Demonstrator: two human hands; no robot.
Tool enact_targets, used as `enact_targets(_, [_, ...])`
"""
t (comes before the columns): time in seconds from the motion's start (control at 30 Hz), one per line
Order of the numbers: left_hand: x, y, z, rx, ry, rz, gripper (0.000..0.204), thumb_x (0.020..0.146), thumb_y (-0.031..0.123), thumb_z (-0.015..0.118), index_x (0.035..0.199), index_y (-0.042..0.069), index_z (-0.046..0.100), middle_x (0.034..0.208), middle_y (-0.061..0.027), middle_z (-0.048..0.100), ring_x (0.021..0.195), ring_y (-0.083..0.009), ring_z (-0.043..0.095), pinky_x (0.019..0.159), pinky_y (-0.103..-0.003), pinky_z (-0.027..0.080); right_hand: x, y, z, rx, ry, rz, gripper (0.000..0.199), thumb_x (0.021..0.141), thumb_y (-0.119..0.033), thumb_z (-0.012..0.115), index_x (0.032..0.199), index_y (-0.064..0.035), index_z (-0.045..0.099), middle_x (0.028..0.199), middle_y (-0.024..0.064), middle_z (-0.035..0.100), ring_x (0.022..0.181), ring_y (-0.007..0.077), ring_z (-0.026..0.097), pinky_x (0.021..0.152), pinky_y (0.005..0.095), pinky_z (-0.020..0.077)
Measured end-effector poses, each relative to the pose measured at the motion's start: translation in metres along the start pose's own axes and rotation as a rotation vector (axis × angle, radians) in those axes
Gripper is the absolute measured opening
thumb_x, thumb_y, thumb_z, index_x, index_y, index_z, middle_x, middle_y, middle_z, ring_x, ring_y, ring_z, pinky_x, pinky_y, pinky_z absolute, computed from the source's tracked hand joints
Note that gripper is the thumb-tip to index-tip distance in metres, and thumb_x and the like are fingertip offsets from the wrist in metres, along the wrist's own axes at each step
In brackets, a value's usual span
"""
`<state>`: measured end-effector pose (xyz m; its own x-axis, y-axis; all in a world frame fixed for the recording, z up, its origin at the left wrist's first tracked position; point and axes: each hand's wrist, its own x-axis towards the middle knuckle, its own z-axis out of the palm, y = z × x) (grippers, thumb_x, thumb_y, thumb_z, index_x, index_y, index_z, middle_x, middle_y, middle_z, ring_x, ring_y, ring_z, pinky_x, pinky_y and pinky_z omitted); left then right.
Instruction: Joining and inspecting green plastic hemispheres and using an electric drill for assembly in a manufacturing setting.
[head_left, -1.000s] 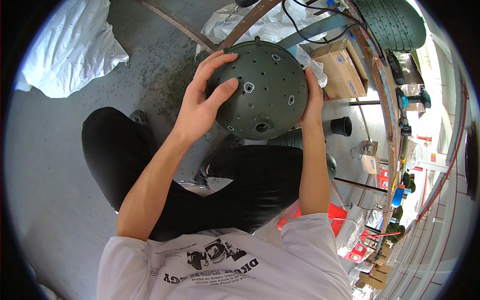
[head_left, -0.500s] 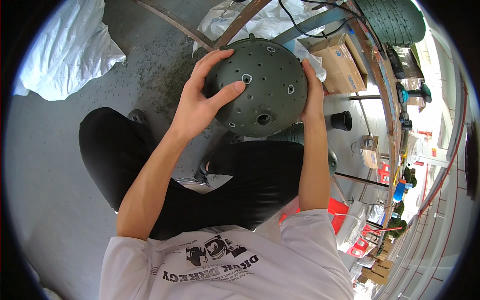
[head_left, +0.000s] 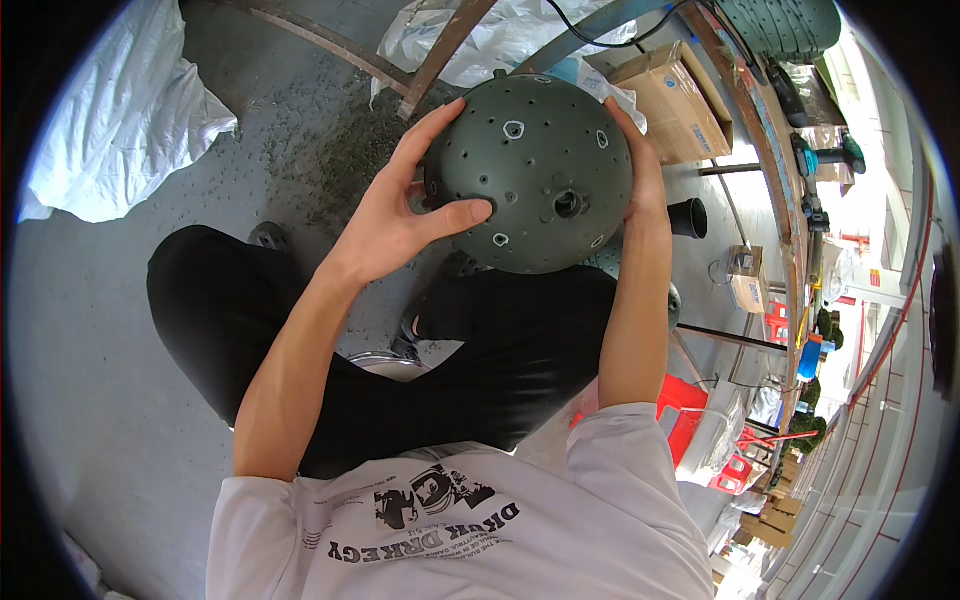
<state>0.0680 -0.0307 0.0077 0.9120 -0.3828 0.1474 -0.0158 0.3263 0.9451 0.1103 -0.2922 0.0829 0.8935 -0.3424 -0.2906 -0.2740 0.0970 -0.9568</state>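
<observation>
A dark green plastic ball [head_left: 540, 160], dotted with small holes, is held between my two hands above my lap. White outlines ring a few of its holes, and one larger round opening sits at its lower right. My left hand [head_left: 405, 205] grips the left side, thumb lying across the front and fingers reaching up the far edge. The right side rests against my right hand [head_left: 640, 165], whose fingers curl partly behind the ball and are partly hidden. Part of another green perforated piece shows behind my right forearm.
A workbench edge [head_left: 765, 150] runs along the right, carrying a cordless drill [head_left: 825, 157] and stacked green shells [head_left: 785, 28]. Beneath it stand a cardboard box [head_left: 672, 103] and a black pot [head_left: 687, 218]. White plastic sheeting [head_left: 125, 120] lies at left; dark shavings [head_left: 330, 165] litter the floor.
The ball has turned in my hands, so its large opening and ringed holes have shifted to the right. My left thumb now presses lower on the view, near another hole.
</observation>
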Motion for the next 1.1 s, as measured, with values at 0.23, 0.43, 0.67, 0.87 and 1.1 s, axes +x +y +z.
enact_targets(0.23, [-0.002,-0.001,0.005,0.143,-0.052,0.03,0.11,0.066,0.022,0.092,0.155,0.012,0.026,0.148,-0.0128,0.041,0.129,-0.0263,0.049,0.104,-0.043,0.045,0.013,0.006,-0.019,0.021,-0.102,0.07,0.032,0.09,-0.037,0.07,0.1,-0.0069,0.07,0.091,0.0037,0.07,0.078,0.0131,0.065,0.071,0.0284,0.0517])
enact_targets(0.43, [-0.002,-0.003,0.008,0.115,-0.02,0.004,0.112,0.065,0.024,0.092,0.154,0.011,0.026,0.146,-0.0141,0.043,0.121,-0.0263,0.054,0.1,-0.042,0.047,0.014,0.009,-0.018,-0.02,-0.11,0.069,0.037,0.09,-0.039,0.07,0.102,-0.0041,0.07,0.093,0.0051,0.07,0.08,0.0137,0.065,0.074,0.0293,0.0518])
enact_targets(0.67, [-0.002,0.0,0.009,0.11,0.001,-0.049,0.111,0.064,0.026,0.093,0.153,0.01,0.029,0.144,-0.0149,0.045,0.119,-0.0274,0.055,0.098,-0.042,0.048,0.013,0.01,-0.018,-0.061,-0.077,0.05,0.041,0.09,-0.041,0.068,0.106,-0.0031,0.068,0.094,0.0055,0.069,0.082,0.0145,0.064,0.075,0.0298,0.0513])
enact_targets(0.87, [-0.003,-0.003,0.009,0.009,0.072,-0.183,0.109,0.067,0.033,0.092,0.153,0.007,0.029,0.146,-0.0181,0.041,0.118,-0.0276,0.056,0.096,-0.04,0.05,0.01,0.0,-0.024,0.008,-0.133,0.142,0.043,0.091,-0.041,0.066,0.109,-0.0021,0.067,0.098,0.0075,0.069,0.085,0.0158,0.064,0.078,0.0283,0.0499])
enact_targets(1.1, [-0.009,0.0,0.016,-0.123,0.029,-0.361,0.082,0.093,0.052,0.061,0.155,0.009,0.027,0.15,-0.0151,0.038,0.117,-0.0228,0.054,0.095,-0.037,0.048,0.007,-0.002,-0.026,-0.2,-0.033,0.099,0.041,0.091,-0.037,0.067,0.113,-0.0022,0.067,0.098,0.0086,0.07,0.084,0.0154,0.065,0.077,0.0287,0.0523])
